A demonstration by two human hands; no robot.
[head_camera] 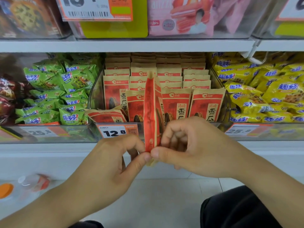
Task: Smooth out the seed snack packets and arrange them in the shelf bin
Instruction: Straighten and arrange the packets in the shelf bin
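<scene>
The bin point(93, 96) holds four rows of upright packets running from near to far, and most stand straight. One packet point(107, 115) at the near left lies tipped over and, in my judgement, needs righting. I hold one more packet point(152, 112) edge-on in front of the bin, above the price tag point(115, 131), so it is not yet placed. My left hand point(115, 160) and right hand point(189, 145) meet at its near bottom corner. Both thumbs and forefingers are closed narrow, pinching that corner; the thumb tips nearly touch. The other fingers point(176, 134) curl loosely, touching nothing that I can see. Remaining, as I judge it: flatten this packet, seat it, fix the tipped one.
</scene>
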